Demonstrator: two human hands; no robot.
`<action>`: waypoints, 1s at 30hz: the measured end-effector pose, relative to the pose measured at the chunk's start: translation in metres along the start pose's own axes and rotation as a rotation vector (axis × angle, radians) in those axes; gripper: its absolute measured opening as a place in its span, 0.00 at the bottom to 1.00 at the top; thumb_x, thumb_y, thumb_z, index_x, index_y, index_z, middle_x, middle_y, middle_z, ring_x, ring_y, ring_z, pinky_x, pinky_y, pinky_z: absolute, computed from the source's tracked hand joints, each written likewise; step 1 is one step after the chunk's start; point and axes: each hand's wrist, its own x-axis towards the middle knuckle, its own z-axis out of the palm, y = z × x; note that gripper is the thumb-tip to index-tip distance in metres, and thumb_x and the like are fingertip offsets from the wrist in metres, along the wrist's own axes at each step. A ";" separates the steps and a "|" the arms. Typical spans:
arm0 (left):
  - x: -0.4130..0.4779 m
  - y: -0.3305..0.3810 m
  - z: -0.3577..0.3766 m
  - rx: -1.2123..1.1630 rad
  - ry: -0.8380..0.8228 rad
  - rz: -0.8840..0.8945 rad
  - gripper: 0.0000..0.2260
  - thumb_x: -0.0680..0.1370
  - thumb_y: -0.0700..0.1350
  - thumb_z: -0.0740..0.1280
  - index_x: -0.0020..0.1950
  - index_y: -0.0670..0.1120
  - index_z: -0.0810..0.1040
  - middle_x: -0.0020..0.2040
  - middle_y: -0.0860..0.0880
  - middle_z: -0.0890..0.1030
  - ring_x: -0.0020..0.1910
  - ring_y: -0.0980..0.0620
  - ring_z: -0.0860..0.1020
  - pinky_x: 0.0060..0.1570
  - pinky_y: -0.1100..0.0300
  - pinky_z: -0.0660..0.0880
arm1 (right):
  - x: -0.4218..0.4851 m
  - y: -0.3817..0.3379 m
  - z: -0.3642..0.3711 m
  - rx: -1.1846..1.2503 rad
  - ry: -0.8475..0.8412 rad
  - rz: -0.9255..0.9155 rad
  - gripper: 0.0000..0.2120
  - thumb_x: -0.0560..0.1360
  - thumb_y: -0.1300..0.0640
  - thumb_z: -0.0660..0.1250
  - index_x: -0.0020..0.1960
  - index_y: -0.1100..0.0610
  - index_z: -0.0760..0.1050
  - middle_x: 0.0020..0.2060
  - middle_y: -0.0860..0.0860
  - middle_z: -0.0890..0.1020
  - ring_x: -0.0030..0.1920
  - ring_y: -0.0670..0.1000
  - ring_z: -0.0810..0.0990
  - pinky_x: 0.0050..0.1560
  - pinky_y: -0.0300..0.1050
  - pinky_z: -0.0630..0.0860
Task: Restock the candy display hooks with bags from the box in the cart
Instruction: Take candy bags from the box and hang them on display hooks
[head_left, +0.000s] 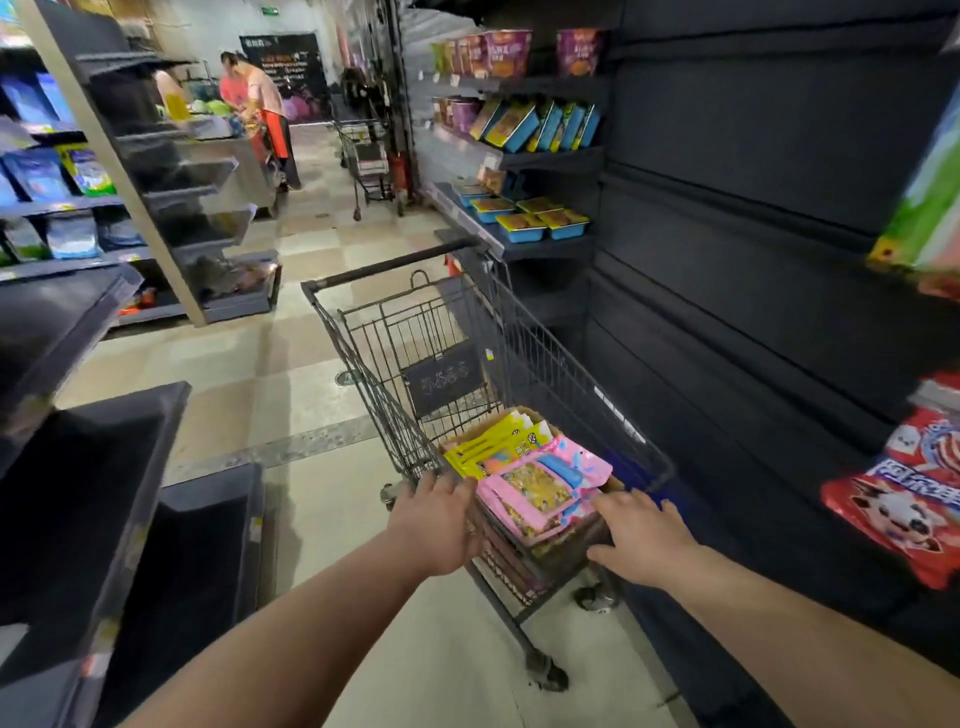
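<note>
A grey wire shopping cart (545, 358) is seen standing on the pale tiled floor (291, 405) of a shop aisle, close beside a dark shelving unit (753, 260) on the right. An open brown cardboard box (467, 434) is set in the near end of the cart's basket, and it is filled with flat candy bags: pink bags with clear windows (540, 493) are stacked nearest, with yellow bags (493, 447) lying just behind them. The left hand (436, 519) is placed at the near-left corner of the box, its fingers (457, 486) held together and bent over the edge; whether anything is gripped there cannot be told, since the thumb is hidden. The right hand (644, 535) is laid at the near-right corner, its fingers (623, 501) spread apart and fairly straight, touching the edge of the pink stack with nothing clasped. Red candy bags printed with a cartoon cow (898, 509) are displayed at the far right. Blue trays of packaged food (524, 226) are set on a shelf beyond the cart's handle.
</note>
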 end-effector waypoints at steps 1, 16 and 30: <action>0.008 -0.011 0.000 0.006 0.004 0.014 0.34 0.76 0.62 0.61 0.77 0.49 0.56 0.75 0.45 0.63 0.73 0.43 0.60 0.69 0.46 0.60 | 0.006 -0.007 0.002 0.009 -0.002 0.021 0.31 0.76 0.44 0.63 0.75 0.47 0.56 0.74 0.51 0.63 0.74 0.55 0.59 0.73 0.60 0.54; 0.109 -0.053 0.008 -0.038 -0.087 0.182 0.35 0.76 0.62 0.61 0.78 0.49 0.54 0.76 0.45 0.61 0.76 0.42 0.56 0.71 0.46 0.58 | 0.075 -0.026 0.015 0.039 -0.081 0.246 0.32 0.74 0.44 0.63 0.75 0.48 0.58 0.72 0.51 0.66 0.71 0.55 0.64 0.71 0.58 0.60; 0.253 -0.061 0.003 0.060 -0.272 0.175 0.36 0.77 0.63 0.59 0.79 0.48 0.51 0.79 0.43 0.54 0.77 0.41 0.54 0.74 0.42 0.55 | 0.213 0.022 0.032 0.156 -0.137 0.245 0.27 0.72 0.42 0.63 0.68 0.49 0.66 0.65 0.52 0.73 0.65 0.55 0.72 0.60 0.50 0.72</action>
